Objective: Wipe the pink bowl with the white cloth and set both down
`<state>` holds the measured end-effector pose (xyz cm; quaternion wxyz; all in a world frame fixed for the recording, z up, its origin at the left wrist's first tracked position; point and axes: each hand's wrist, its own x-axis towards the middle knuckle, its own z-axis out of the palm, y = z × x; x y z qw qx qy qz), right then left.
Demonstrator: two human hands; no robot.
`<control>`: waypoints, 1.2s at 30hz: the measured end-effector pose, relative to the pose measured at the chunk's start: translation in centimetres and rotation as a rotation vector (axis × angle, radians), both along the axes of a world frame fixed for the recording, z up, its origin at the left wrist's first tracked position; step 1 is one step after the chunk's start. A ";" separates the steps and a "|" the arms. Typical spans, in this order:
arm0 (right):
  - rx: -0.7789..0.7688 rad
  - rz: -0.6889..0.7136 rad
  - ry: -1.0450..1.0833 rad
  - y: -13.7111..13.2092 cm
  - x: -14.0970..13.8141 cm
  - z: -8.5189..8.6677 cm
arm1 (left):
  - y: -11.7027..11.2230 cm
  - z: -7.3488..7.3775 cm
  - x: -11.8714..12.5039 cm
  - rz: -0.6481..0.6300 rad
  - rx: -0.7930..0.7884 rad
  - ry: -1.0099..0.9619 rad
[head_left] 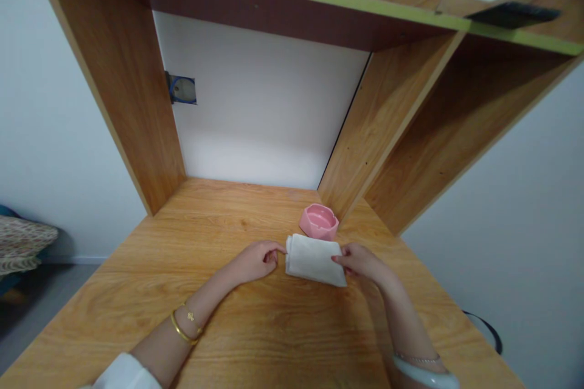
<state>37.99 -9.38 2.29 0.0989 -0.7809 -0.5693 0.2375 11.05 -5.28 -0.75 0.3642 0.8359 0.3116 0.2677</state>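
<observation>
A folded white cloth (314, 260) lies on the wooden desk in front of a pink faceted ashtray (319, 221). My right hand (360, 260) pinches the cloth's right edge, with the thumb on top and the other fingers partly hidden beside it. On the opposite side, my left hand (259, 260) rests by the cloth. Its index finger reaches out to the cloth's left edge, while the remaining fingers curl loosely and grip nothing.
The wooden desktop (219, 219) runs back to a white panel (260, 103) with a socket cutout (183, 90). Wooden uprights (109, 79) flank it, and a green-edged shelf (274, 12) overhangs. Patterned fabric (25, 243) shows at far left, a dark strap (490, 328) at right.
</observation>
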 end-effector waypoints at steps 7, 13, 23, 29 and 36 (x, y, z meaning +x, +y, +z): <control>-0.055 -0.095 -0.246 0.6 2.2 1.5 | 0.8 1.1 -1.2 0.100 0.153 0.053; 0.162 -0.080 -0.367 1.2 -4.1 2.3 | 2.0 0.6 -3.3 0.209 0.185 0.097; 0.499 0.614 -0.143 3.2 -15.2 -4.4 | 1.6 -1.7 -4.4 0.266 0.304 0.442; 0.443 0.589 -0.135 3.1 -14.4 -5.4 | 1.3 -1.7 -4.6 0.284 0.305 0.583; 0.355 0.581 -0.099 3.0 -14.4 -4.9 | 1.2 -1.6 -4.5 0.296 0.315 0.617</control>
